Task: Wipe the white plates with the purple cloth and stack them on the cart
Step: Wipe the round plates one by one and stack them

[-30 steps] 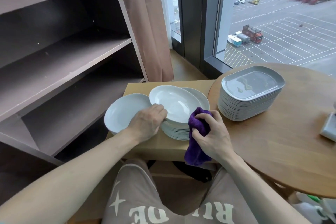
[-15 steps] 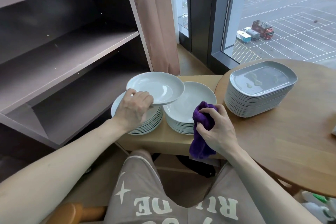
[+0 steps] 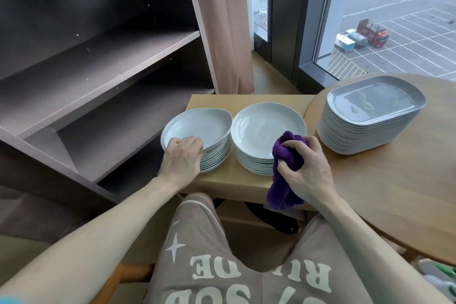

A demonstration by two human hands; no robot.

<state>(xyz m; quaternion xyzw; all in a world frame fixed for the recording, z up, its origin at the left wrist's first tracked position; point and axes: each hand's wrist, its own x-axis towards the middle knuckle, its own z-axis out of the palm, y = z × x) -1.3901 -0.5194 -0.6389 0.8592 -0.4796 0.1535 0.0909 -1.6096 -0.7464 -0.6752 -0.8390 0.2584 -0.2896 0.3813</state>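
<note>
L hand (image 3: pixel 183 155) is laid over the near rim of the top plate (image 3: pixel 197 128) of the L stack (image 3: pixel 214 155), fingers curled on the rim, thumb side not shown; whether the rim is pinched or just rested on can't be told. That plate sits a bit tilted, not flush w/ the ones under it. R hand (image 3: pixel 306 168) is clenched round the purple cloth (image 3: pixel 287 170), bunched at the knuckles, the tail hung down past the front edge of the cart (image 3: pixel 246 185).

Key relation: the next plate to be wiped, top of the R stack (image 3: pixel 266 128), lies directly ahead of the R hand, just beyond the cloth, which overlaps its near rim. Plates are round, so no long axis counts. R hand is much the nearer; L hand is one stack over. Both stacks are on the cart, touching or nearly so. Grey trays (image 3: pixel 370 116) are stacked on the round table (image 3: pixel 394 192), further out to the R of the R hand, apart from the task.

Vs half a sec back: the plate carried in the air by the L hand is now set down on the L stack. The cloth hand is barely shifted.
</note>
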